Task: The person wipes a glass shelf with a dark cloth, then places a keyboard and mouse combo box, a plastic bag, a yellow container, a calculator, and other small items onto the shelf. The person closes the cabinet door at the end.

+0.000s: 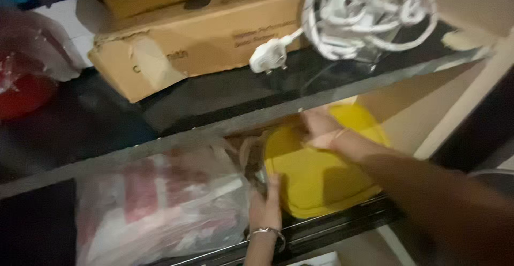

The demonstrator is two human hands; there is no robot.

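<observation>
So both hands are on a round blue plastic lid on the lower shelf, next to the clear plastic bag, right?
Not quite: the head view shows the round plastic lid is yellow, not blue. Both hands, left and right, touch it on the lower shelf, beside the clear plastic bag.

The yellow container [321,177] is a wide, shallow plastic vessel with rounded corners, seen from above. It sits on the lower wire shelf [332,228], under the dark upper shelf, which hides its far edge. Its smooth yellow top surface faces upward and lies roughly level. The left hand [266,204] touches its near-left edge; the right hand [326,132] rests on its far upper part. The picture is blurred, so fine detail cannot be told.
</observation>
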